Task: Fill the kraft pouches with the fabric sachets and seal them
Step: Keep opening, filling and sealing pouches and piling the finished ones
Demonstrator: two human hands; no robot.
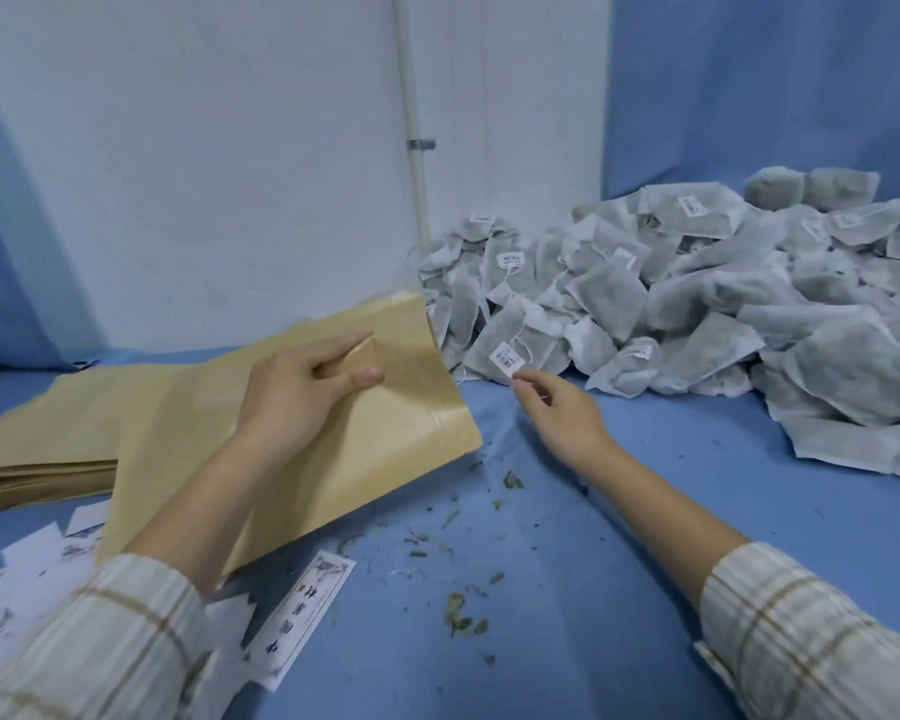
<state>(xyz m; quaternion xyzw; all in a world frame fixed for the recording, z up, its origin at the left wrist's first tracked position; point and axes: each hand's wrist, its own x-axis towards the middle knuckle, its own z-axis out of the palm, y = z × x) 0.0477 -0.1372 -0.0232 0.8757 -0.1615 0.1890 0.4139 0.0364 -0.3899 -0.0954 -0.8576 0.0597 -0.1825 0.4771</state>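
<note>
Head view. Kraft pouch (302,433) plain tan, flat, slightly creased near its upper edge, held tilted off the blue-covered table (645,511); mouth end points toward the sachet pile. Left hand (302,381) grips the pouch near that end, thumb on top and fingers curled around the front panel. Stack of flat kraft pouches (48,439) lies behind and left of it, partly covered by the held pouch. Fabric sachets (697,304) grey-white, pillow-shaped, strings and small white tags attached, heaped against the wall and spreading right, cut off by the frame's right edge. Right hand (557,413) reaches to the pile's front, fingertips pinching a barcode tag (507,360) of one sachet. Bare blue cloth between the hands and toward the near edge, scattered with dry leaf crumbs (463,621). Printed labels (302,621) lie lower left, several hidden under the left sleeve (100,641); small print unreadable.
</note>
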